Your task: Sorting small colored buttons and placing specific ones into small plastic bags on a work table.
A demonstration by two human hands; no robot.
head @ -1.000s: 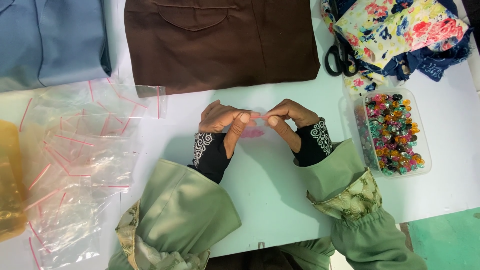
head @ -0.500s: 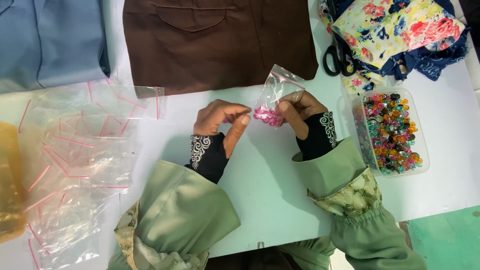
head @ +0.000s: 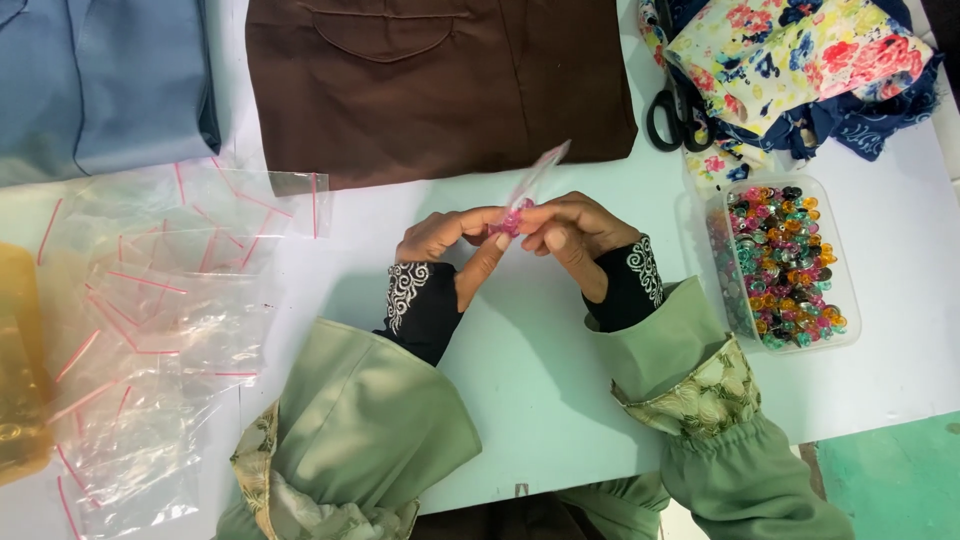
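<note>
Hands are meeting over the white table [head: 520, 400]: left hand [head: 450, 245] and right hand [head: 570, 232] are both pinching a small clear bag [head: 525, 195] holding pink beads, probably pressing its strip closed. Next, sealing needs firm, even fingertip pressure.

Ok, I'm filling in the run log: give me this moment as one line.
left hand: pinching small bag | right hand: pinching same bag | bag: pink beads inside | bead box: right, open | empty bags: left

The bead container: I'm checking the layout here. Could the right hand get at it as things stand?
Probably yes. The bead container sits open on the table just beside the right hand, with bare table between. But both hands now pinch a small bag, so the right would have to let go first.
</note>
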